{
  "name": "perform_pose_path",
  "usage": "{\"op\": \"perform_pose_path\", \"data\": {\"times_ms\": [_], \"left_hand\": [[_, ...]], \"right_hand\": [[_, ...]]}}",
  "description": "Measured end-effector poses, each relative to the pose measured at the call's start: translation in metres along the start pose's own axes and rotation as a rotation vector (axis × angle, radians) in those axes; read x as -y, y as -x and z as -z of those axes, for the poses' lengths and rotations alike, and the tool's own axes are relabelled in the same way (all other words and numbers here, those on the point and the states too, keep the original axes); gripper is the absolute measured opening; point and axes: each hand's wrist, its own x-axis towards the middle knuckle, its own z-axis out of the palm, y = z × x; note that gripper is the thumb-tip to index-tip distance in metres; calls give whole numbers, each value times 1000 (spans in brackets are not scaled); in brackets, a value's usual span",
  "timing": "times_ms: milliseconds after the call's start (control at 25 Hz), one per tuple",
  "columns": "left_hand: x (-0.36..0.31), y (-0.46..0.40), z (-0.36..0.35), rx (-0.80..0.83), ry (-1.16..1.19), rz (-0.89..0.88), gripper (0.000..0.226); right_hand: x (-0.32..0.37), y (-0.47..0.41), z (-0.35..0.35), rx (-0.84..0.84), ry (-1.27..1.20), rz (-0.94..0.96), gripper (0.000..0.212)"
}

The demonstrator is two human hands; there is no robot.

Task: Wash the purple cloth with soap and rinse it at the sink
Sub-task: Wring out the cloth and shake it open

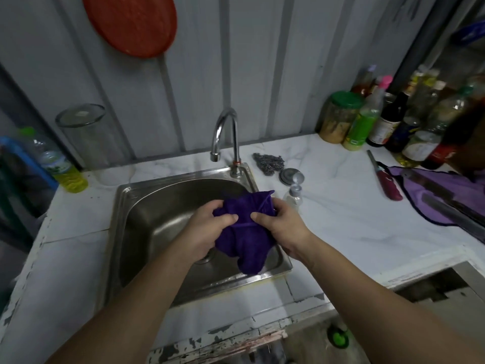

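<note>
The purple cloth (244, 240) is bunched up over the right side of the steel sink (147, 222). My left hand (207, 227) grips its left side, thumb on top. On the cloth's right side my right hand (278, 224) holds on, thumb pressed into the fabric. The lower end of the cloth hangs over the sink's front right rim. The chrome tap (223, 135) stands behind the basin; no water is seen running. A small clear soap bottle (294, 196) with its flip cap open stands on the counter just right of the sink.
A steel scourer (269, 164) and a round metal lid (288, 176) lie right of the tap. A red-handled knife (385, 179) and a lilac cloth (446, 195) lie on the marble counter (341, 222). Several bottles and jars stand at the back right; a yellow-liquid bottle (61, 166) stands at left.
</note>
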Motion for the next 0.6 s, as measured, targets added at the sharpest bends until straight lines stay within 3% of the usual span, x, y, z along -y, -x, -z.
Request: {"op": "perform_pose_path", "data": {"times_ms": [320,600], "left_hand": [[52,-7,-148,78,13,116,22],[98,-33,-237,-109,-7,260,16]], "right_hand": [[-19,52,133,-269,57,-88,16],[-58,22,211,-343,238,-252,19]]}}
